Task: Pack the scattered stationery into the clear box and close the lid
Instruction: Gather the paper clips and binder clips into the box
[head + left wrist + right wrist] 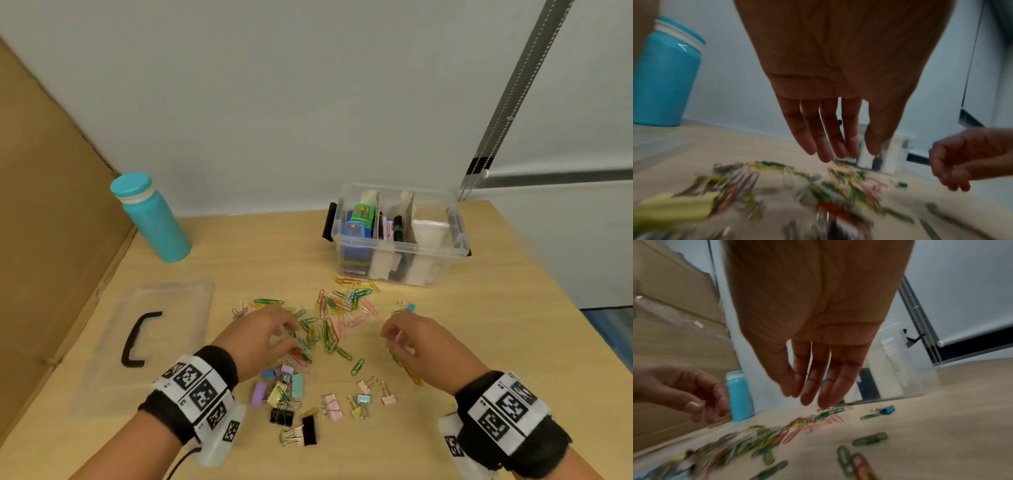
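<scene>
- Paper clips are strewn on the table, just before the clear box.
- Left hand and right hand are held loose-fingered and empty above them.
- Clips are best raked together, then scooped.

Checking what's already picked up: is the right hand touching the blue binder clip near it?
Apart. In the right wrist view the blue binder clip lies on the table with bare wood between it and the right hand.

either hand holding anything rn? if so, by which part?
Nothing held. Left hand and right hand hover over the paper clips, fingers extended and empty in both wrist views.
</scene>
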Demonstrator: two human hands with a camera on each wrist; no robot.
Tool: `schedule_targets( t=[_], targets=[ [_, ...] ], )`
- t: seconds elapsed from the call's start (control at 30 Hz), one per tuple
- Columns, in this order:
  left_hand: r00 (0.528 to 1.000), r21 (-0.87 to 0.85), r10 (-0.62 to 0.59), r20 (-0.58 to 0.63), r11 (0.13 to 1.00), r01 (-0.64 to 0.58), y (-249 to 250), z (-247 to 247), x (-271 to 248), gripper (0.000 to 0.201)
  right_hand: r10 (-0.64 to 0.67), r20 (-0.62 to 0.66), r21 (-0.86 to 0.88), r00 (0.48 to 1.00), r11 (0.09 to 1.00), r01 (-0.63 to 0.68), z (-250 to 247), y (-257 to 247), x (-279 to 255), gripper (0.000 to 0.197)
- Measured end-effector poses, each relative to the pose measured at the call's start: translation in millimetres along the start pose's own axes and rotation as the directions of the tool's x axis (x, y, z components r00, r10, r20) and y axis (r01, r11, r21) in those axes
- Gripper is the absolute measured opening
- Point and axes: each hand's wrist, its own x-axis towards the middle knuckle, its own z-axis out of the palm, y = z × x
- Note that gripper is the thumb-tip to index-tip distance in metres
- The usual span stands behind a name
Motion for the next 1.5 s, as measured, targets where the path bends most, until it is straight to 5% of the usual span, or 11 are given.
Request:
schedule_targets(
  t=[0.13,0.23,0.63,0.83,0.9,1.0,1.1,1.13,1.17,1.3,1.5],
  targets=[
    [0.975,0.116,-0.017,0.223,0.993,-0.009,-4.3,24.5,-14.8,0.033,-0.063,0.292,-0.049,0.954,0.996,0.081,23.3,-19.7,-11.1,0.019],
    [0.977,0.176,-0.031,0.21,0.984,-0.006,-13.3,38.4,-15.5,0.037,-0.074,0.385,-0.138,0.92,0.981,0.137,40.6,-30.7,-13.9,0.031],
    [0.992,0.048,-0.038,0.121,0.998,0.033,-22.2,45.9,-7.4,0.038,0.032,0.267,-0.187,0.963,0.982,0.02,61.0,-41.7,-2.5,0.015],
    [0.997,-0.407,-0.073,-0.039,0.912,0.051,-31.5,26.1,-15.1,0.021,0.128,0.115,0.212,0.985,0.966,-0.15,56.9,-31.8,-5.7,0.018],
    [0.998,-0.468,-0.066,-0.02,0.882,0.049,-34.0,23.2,-19.1,0.022,0.172,0.139,0.461,0.975,0.86,-0.217,56.8,-30.0,-7.1,0.021],
    [0.999,-0.427,-0.031,0.023,0.903,0.038,-28.1,24.4,-23.8,0.021,0.206,0.253,0.787,0.945,0.525,-0.325,58.4,-35.3,-7.2,0.019],
    [0.997,-0.299,-0.036,0.069,0.953,0.055,-19.5,30.4,-22.8,0.013,0.224,0.346,0.898,0.911,0.201,-0.39,59.6,-42.7,-6.9,0.025],
    [0.995,-0.252,-0.035,0.097,0.966,0.059,-16.7,32.7,-22.3,0.01,0.212,0.362,0.903,0.908,0.163,-0.398,60.0,-44.5,-6.9,0.021],
    [0.992,-0.201,-0.033,0.121,0.978,0.057,-13.3,34.1,-21.9,0.008,0.198,0.367,0.889,0.909,0.214,-0.406,60.8,-45.1,-7.4,0.017],
    [0.971,0.06,-0.042,0.236,0.998,0.029,-3.8,41.6,-19.5,0.031,0.107,0.39,0.473,0.915,0.829,-0.298,62.3,-49.6,-14.1,0.028],
    [0.965,0.235,-0.084,0.248,0.972,0.024,2.1,52.3,-13.3,0.039,0.0,0.422,0.034,0.907,0.999,-0.016,81.2,-60.8,-15.5,0.039]
  ],
)
